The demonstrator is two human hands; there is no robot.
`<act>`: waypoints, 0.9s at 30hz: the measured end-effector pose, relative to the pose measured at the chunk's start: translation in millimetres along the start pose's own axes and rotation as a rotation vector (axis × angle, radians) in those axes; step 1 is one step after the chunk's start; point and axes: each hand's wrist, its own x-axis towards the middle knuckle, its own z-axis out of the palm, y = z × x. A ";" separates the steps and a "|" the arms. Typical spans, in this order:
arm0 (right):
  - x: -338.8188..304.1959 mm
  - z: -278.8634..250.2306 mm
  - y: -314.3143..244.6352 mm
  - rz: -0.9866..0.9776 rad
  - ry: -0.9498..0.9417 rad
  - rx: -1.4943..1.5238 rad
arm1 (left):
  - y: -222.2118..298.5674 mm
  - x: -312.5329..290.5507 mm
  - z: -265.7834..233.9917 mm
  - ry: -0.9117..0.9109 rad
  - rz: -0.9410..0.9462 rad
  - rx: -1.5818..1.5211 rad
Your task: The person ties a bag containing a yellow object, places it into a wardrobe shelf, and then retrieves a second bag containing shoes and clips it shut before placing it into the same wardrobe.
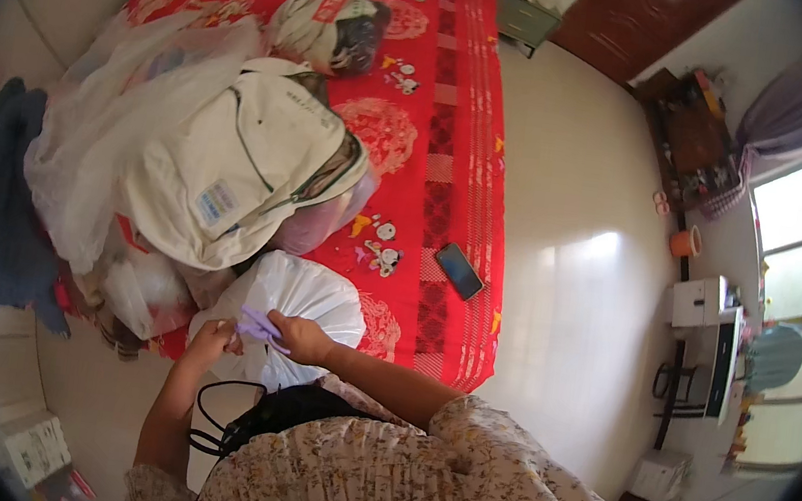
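Note:
At the bed's near edge a full white plastic bag bulges up in front of me. Just above its near side, my right hand is closed on a light purple strip-like thing, whose exact kind is unclear. To the left, my left hand is closed close to the strip's other end, with a small pale bit at its fingertips. What that hand pinches is too small to make out. Beyond the bag lies a cream backpack on top of clear plastic bags.
A red patterned bedspread covers the bed, with a dark phone lying near its right edge. Another stuffed clear bag sits farther back. Dark blue cloth hangs at the left. Pale floor runs along the right, toward shelves and a window.

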 end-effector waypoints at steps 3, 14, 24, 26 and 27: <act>-3.2 -5.2 10.7 -0.124 -0.068 -0.227 | -10.0 -2.8 -2.4 0.101 0.013 0.045; 5.1 18.4 95.0 -0.204 -0.170 -0.444 | -94.3 -14.2 5.1 0.311 0.040 0.003; 3.2 -3.6 30.4 0.129 0.053 -0.012 | -47.6 -23.0 -9.9 0.136 0.013 -0.290; -3.2 -5.8 33.6 0.111 -0.018 -0.049 | -47.6 -23.0 -8.2 0.126 0.010 -0.345; -4.5 -2.0 32.1 0.137 -0.002 -0.076 | -50.4 -21.7 -10.1 0.127 0.015 -0.389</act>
